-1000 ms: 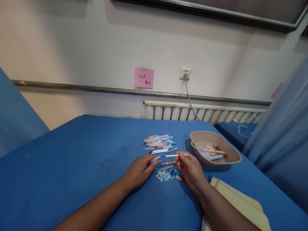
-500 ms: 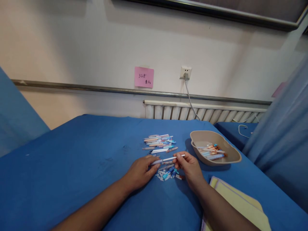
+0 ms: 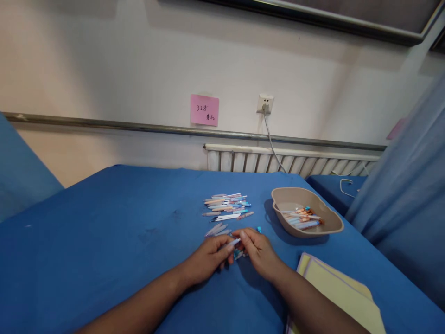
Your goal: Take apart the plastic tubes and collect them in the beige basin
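My left hand (image 3: 208,258) is closed around a pale pen barrel (image 3: 235,242), which points up and to the right. At its far end my right hand (image 3: 260,254) pinches with thumb and finger, and the fingertips hide that end. Under and between my hands lies a heap of small pen parts (image 3: 238,254) in white and blue, partly covered. A few pale barrels (image 3: 218,229) rest just beyond my left hand. Behind them, pens, barrels and white refills (image 3: 225,217) are spread in rough rows.
A beige basin (image 3: 308,195) with orange and pale blue pen pieces stands to the right. Yellow sheets with purple edges (image 3: 342,287) lie by my right forearm. A blue cloth (image 3: 114,241) covers the table; a wall with a radiator (image 3: 243,160) is behind. Blue curtains hang at both sides.
The white refill that stuck out between my hands no longer shows. My right hand has moved left to the barrel's end, and my hands are closer together. The view has shifted slightly.
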{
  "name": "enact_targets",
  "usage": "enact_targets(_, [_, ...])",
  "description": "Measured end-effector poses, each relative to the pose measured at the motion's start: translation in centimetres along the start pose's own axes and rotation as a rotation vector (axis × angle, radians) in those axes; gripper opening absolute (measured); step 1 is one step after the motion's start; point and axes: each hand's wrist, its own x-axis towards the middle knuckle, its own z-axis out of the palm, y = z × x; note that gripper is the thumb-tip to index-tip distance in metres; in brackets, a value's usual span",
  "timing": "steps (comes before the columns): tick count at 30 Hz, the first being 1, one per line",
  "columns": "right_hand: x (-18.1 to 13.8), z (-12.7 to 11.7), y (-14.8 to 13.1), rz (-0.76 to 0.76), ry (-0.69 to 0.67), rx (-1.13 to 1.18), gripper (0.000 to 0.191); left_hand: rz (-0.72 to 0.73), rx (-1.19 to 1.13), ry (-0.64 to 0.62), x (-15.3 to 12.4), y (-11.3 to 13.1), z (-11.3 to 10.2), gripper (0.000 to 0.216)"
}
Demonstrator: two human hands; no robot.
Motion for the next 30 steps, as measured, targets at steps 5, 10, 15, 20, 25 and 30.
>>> enact_targets(5, [-0.1, -0.2, 0.2, 0.058, 0.013, 0.115, 0.045, 0.010, -0.213, -0.038, 0.4, -0.6, 0.1, 0.028])
enact_targets(10, [0.2, -1.1, 0.3, 0.097, 0.060, 0.233, 0.057, 0.014, -0.280, -0.019, 0.7, -1.0, -0.2, 0.033])
enact_targets(15, [1.1, -3.4, 0.9, 0.140, 0.209, 0.133, 0.042, -0.047, -0.386, 0.088, 1.1, -1.4, -1.2, 0.031])
enact_targets(20, [1.3, -5.0, 2.2, 0.151, 0.147, -0.286, 0.024, -0.070, -0.439, 0.213, 1.6, -1.7, -2.1, 0.032])
enact_targets(25, [1.1, -5.5, 2.5, 0.171, 0.019, -0.630, 0.010, -0.037, -0.427, 0.265, 1.6, -1.5, -2.3, 0.027])
enact_targets(30, [1.1, -4.8, 2.8, 0.122, -0.013, -0.671, 0.010, -0.039, -0.411, 0.280, 1.6, -1.5, -2.2, 0.023])
